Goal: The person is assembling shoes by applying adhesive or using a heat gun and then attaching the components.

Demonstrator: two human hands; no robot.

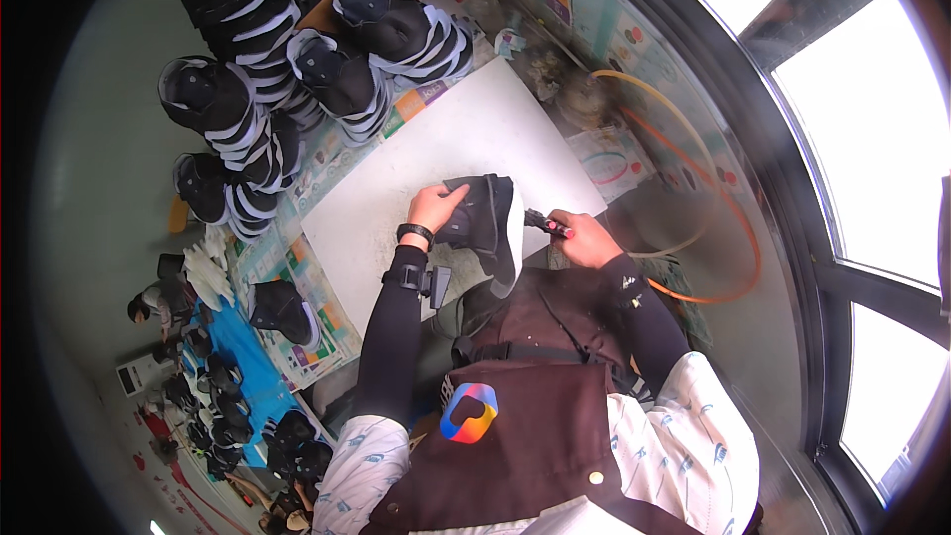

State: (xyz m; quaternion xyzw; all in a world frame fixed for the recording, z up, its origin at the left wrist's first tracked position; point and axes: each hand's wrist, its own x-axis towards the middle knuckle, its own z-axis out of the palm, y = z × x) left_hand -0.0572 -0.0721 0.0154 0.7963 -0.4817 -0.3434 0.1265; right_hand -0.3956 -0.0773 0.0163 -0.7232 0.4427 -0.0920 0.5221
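My left hand (433, 210) is closed on a dark shoe upper (479, 226) with a broad white band along its right side, thumb on top. The upper is held over the lower part of a white board (436, 154). In my right hand (591, 240) is a small black hand tool (545, 224) with red parts; its exact kind is unclear. Its front end points at the white band, very close to it; I cannot tell whether they touch. My right fingers are wrapped around the tool and partly hidden.
Stacks of similar black-and-white uppers (342, 84) stand at the far left. A single upper (282, 312) lies left of the board. An orange hose (750, 272) loops at right beside windows (872, 89). Other people (149, 307) work at lower left near a blue-covered table (236, 342).
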